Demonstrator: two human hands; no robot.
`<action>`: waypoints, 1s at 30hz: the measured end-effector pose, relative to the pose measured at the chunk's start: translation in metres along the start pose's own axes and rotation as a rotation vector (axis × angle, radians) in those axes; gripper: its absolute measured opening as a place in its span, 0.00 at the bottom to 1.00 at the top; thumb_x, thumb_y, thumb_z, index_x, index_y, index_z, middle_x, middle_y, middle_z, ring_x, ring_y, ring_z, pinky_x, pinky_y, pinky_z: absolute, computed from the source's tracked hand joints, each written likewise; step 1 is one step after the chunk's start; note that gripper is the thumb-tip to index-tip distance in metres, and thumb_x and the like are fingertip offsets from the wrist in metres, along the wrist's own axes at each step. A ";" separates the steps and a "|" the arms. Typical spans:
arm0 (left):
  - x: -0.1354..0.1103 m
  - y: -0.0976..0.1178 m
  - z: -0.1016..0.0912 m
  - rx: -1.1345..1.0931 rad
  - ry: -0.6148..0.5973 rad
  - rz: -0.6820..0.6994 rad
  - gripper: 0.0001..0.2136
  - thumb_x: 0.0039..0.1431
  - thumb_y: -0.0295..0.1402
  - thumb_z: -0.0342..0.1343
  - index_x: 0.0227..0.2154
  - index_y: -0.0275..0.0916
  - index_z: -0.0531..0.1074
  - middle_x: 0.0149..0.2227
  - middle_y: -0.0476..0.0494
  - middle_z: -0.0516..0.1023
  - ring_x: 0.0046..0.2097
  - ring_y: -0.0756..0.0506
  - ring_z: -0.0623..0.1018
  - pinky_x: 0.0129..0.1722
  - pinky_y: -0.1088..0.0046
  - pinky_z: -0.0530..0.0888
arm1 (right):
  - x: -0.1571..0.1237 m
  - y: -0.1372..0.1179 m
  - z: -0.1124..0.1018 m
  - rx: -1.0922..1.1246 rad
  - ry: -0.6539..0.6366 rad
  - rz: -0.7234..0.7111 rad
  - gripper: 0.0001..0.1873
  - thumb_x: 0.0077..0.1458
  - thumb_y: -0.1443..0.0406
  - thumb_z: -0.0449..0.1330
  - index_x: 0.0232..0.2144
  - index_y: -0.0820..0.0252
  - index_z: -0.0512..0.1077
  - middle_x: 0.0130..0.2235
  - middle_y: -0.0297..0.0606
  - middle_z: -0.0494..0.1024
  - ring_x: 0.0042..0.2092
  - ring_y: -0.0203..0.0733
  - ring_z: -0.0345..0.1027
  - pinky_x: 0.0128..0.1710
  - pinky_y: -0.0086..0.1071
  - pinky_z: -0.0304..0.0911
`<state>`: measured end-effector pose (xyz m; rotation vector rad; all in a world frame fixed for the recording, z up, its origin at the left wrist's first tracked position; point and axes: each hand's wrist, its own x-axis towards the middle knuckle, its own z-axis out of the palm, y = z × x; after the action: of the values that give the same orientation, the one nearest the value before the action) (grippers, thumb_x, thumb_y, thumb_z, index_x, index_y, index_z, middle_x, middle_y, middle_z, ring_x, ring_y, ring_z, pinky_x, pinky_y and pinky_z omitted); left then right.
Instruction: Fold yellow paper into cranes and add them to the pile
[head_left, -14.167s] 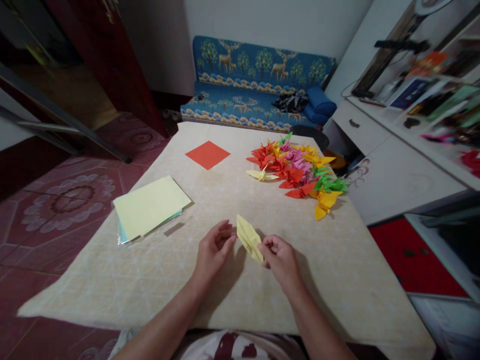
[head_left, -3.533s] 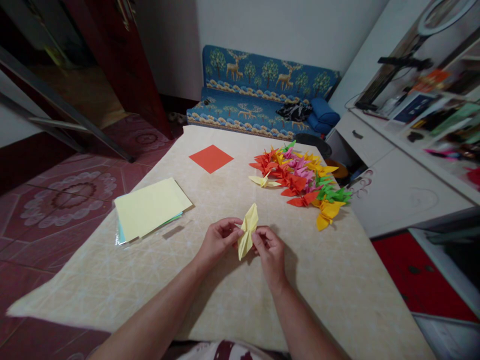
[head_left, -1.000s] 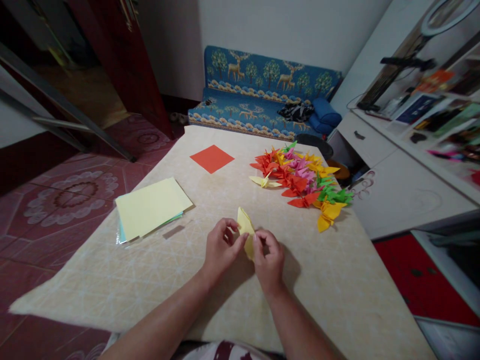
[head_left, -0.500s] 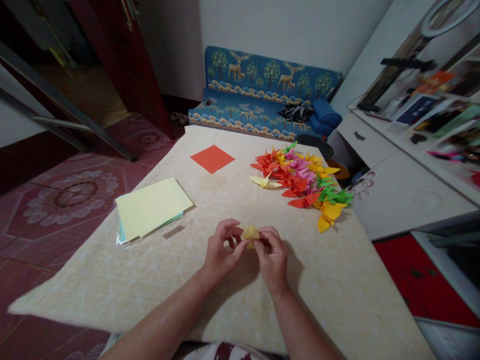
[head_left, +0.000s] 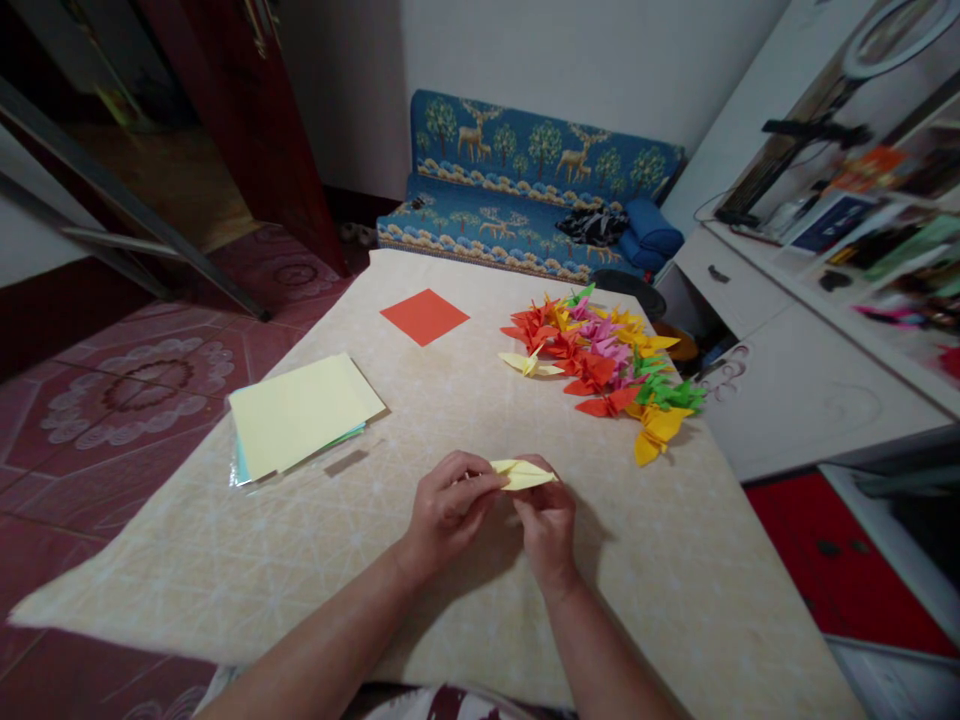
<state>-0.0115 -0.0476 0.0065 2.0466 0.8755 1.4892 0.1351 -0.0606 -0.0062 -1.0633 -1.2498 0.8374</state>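
A pale yellow piece of folded origami paper [head_left: 528, 474] is held above the near part of the table, its long narrow shape pointing right. My left hand [head_left: 452, 505] pinches its left end between thumb and fingers. At the other end my right hand [head_left: 548, 525] grips it from below, with the fingers partly hidden behind the paper. Beyond my hands to the right lies a pile of folded paper cranes [head_left: 592, 345] in red, pink, orange and green. One pale yellow crane [head_left: 531, 365] rests at the pile's left edge.
A square red sheet [head_left: 425, 317] lies flat at the far left of the cloth-covered table [head_left: 300, 570]. Closer in, a stack of pale yellow paper [head_left: 307, 415] sits on a clear plastic sleeve. A blue patterned sofa [head_left: 487, 215] stands behind; a white cabinet [head_left: 817, 370] is at the right.
The yellow paper has turned from a short, upright-looking shape to a long one lying sideways. My left fingers have closed onto its left end, and my right hand has shifted its grip.
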 end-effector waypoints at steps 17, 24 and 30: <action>0.009 0.003 0.001 -0.240 0.065 -0.426 0.02 0.52 0.30 0.61 0.27 0.37 0.77 0.27 0.46 0.76 0.30 0.50 0.73 0.30 0.76 0.69 | -0.004 0.005 -0.005 0.063 -0.063 0.125 0.08 0.56 0.60 0.58 0.36 0.57 0.72 0.34 0.34 0.73 0.36 0.39 0.68 0.37 0.29 0.65; 0.008 -0.003 0.004 -0.577 0.078 -0.683 0.07 0.46 0.33 0.66 0.24 0.35 0.75 0.30 0.44 0.76 0.32 0.49 0.74 0.31 0.76 0.70 | -0.002 0.005 -0.003 0.158 -0.052 0.177 0.07 0.55 0.61 0.60 0.35 0.58 0.74 0.33 0.33 0.74 0.34 0.36 0.66 0.35 0.27 0.62; 0.008 -0.005 0.005 -0.776 0.085 -0.864 0.11 0.41 0.32 0.69 0.21 0.33 0.71 0.24 0.49 0.74 0.26 0.53 0.72 0.27 0.79 0.67 | 0.000 0.000 -0.004 0.121 -0.056 0.232 0.09 0.54 0.60 0.60 0.31 0.61 0.73 0.26 0.30 0.69 0.26 0.31 0.58 0.25 0.24 0.55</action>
<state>-0.0057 -0.0385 0.0071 0.8687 0.8558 1.1365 0.1395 -0.0615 -0.0066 -1.1064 -1.1200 1.1123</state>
